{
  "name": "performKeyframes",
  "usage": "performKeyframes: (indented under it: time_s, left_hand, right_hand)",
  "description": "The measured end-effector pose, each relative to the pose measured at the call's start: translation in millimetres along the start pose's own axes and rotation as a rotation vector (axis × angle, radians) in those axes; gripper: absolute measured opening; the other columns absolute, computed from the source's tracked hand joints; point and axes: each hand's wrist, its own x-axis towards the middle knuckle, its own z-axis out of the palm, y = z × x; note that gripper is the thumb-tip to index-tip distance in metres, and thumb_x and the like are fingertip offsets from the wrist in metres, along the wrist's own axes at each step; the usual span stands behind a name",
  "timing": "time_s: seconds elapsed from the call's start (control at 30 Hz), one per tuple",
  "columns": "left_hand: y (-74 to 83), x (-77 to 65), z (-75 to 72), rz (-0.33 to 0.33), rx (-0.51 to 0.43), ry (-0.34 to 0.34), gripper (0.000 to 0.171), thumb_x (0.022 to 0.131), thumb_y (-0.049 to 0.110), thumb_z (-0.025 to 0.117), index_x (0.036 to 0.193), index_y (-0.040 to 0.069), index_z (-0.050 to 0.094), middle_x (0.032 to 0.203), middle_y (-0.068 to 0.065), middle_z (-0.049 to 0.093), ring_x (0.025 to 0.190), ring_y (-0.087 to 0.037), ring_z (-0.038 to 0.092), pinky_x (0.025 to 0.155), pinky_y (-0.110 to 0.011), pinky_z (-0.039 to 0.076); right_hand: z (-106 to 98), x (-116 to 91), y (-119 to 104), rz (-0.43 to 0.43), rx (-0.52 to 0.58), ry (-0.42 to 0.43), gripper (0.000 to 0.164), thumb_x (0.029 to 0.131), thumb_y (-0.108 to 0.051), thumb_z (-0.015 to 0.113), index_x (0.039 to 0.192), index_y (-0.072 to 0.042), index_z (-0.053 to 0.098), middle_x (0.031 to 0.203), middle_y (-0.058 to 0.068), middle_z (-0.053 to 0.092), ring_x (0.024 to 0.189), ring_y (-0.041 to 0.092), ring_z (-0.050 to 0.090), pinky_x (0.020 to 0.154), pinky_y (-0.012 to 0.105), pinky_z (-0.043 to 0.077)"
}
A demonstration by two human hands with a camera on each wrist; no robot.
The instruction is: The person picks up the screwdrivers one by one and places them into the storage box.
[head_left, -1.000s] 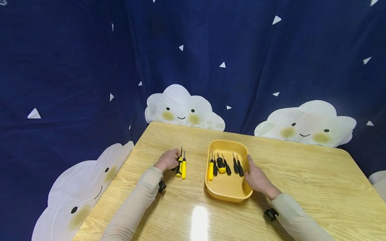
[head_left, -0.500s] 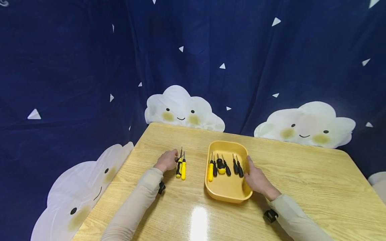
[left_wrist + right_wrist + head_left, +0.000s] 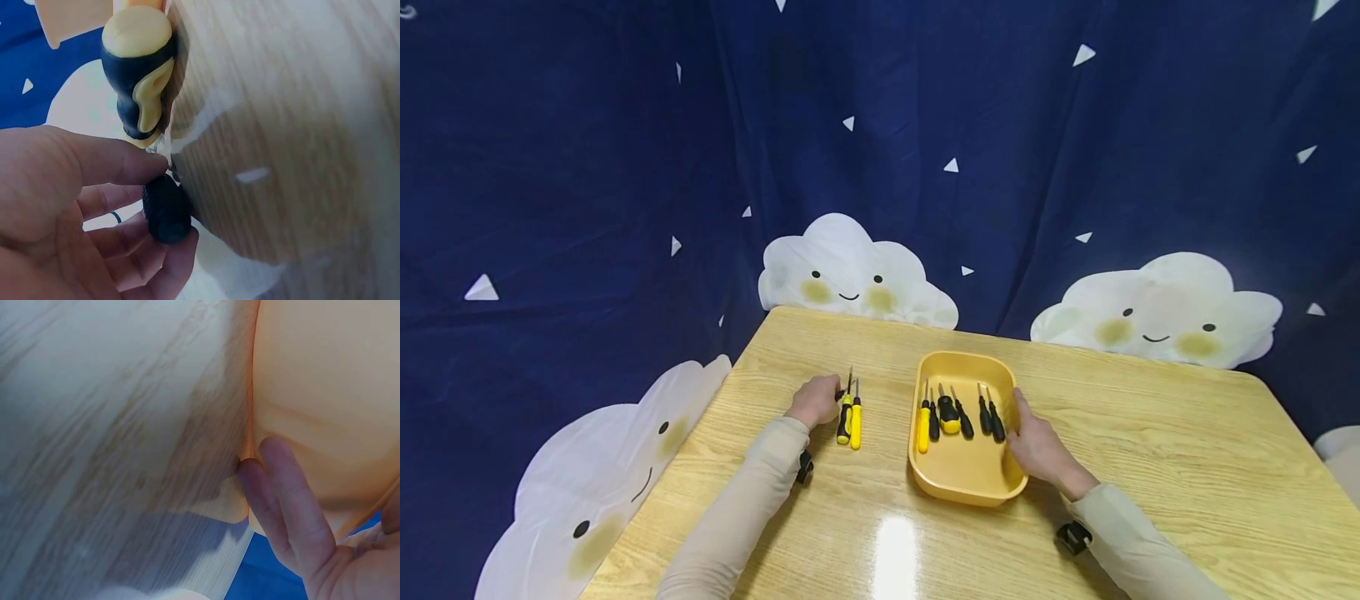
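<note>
My left hand (image 3: 817, 402) pinches a short black-handled screwdriver (image 3: 167, 211) between thumb and fingers, at the left of the table. In the head view most of that screwdriver is hidden by the hand. Just right of it lie a black-and-yellow screwdriver (image 3: 845, 419) and a yellow-handled screwdriver (image 3: 856, 426), side by side, tips pointing away. My right hand (image 3: 1042, 446) holds the right wall of a yellow plastic tray (image 3: 967, 495), with straight fingers (image 3: 295, 499) along its outside and the thumb at the rim.
Inside the tray lie a yellow screwdriver (image 3: 923, 429), a stubby black-and-yellow screwdriver (image 3: 950, 415) and several black-handled screwdrivers (image 3: 997, 423), in a row. The wooden table (image 3: 1157, 450) ends at a dark blue curtain (image 3: 880, 100) with cloud prints.
The black handle showed below my left hand beside the black-and-yellow screwdriver; now that spot is bare table and the handle is up in my fingers. My right hand and the tray stay put.
</note>
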Motion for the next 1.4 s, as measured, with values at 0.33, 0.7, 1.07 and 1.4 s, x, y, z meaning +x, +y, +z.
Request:
performKeyframes:
  time_s: [0.33,0.7,1.07,1.4]
  left_hand:
    - [1.6,-3.2,-12.4,-0.018,-0.086,0.048,0.018,0.086,0.004,0.056,0.103,0.000,0.061,0.089,-0.012,0.059,0.072,-0.024,0.052,0.059,-0.034,0.044]
    - [8.8,-2.7,-19.3,-0.008,-0.144,0.074,0.015,0.085,0.005,0.054,0.101,0.004,0.054,0.079,-0.010,0.055,0.066,-0.023,0.050,0.054,-0.031,0.038]
    - [27.4,-3.5,-23.6,0.034,-0.409,0.009,0.024,0.094,0.008,0.045,0.118,0.002,0.046,0.064,-0.006,0.046,0.048,-0.015,0.036,0.044,-0.026,0.030]
    - [46.2,-3.4,-26.4,0.067,-0.512,-0.047,0.031,0.095,0.007,0.041,0.126,0.004,0.045,0.061,-0.003,0.035,0.047,-0.014,0.030,0.046,-0.026,0.030]
  right_hand:
    - [0.9,-0.3,0.0,0.014,0.009,-0.005,0.072,0.092,-0.006,0.044,0.149,0.004,0.001,0.072,0.015,0.059,0.053,0.018,0.051,0.050,0.032,0.042]
    - [1.4,0.8,1.2,-0.001,0.002,0.009,0.072,0.091,-0.005,0.044,0.148,0.006,0.003,0.080,0.022,0.062,0.056,0.019,0.053,0.051,0.032,0.043]
    - [1.3,0.6,0.6,0.000,0.010,0.007,0.072,0.091,-0.006,0.044,0.149,0.005,0.002,0.083,0.024,0.062,0.057,0.019,0.053,0.051,0.032,0.043]
    - [1.9,1.3,1.2,0.002,0.012,0.007,0.072,0.091,-0.006,0.044,0.149,0.005,0.002,0.076,0.019,0.060,0.054,0.019,0.052,0.049,0.032,0.042]
